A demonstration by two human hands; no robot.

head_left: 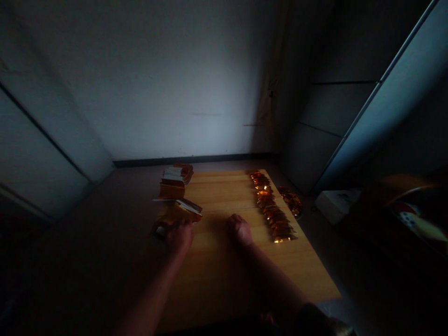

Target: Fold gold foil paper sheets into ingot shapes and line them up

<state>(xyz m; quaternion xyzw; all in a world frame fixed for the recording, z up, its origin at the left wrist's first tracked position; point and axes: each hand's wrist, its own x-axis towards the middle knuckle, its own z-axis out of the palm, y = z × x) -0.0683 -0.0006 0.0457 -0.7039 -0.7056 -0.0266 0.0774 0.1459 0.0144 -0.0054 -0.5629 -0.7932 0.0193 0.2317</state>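
We find our left hand curled against a loose pile of orange-and-white foil sachets on the pale wooden board; we cannot confirm a grip. Our right hand rests closed, showing nothing held, left of an overlapping row of gold foil sachets.

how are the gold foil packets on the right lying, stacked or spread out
Spread out: the gold foil packets lie in one long overlapping row on the wooden board, each partly over the next, not in a single pile.
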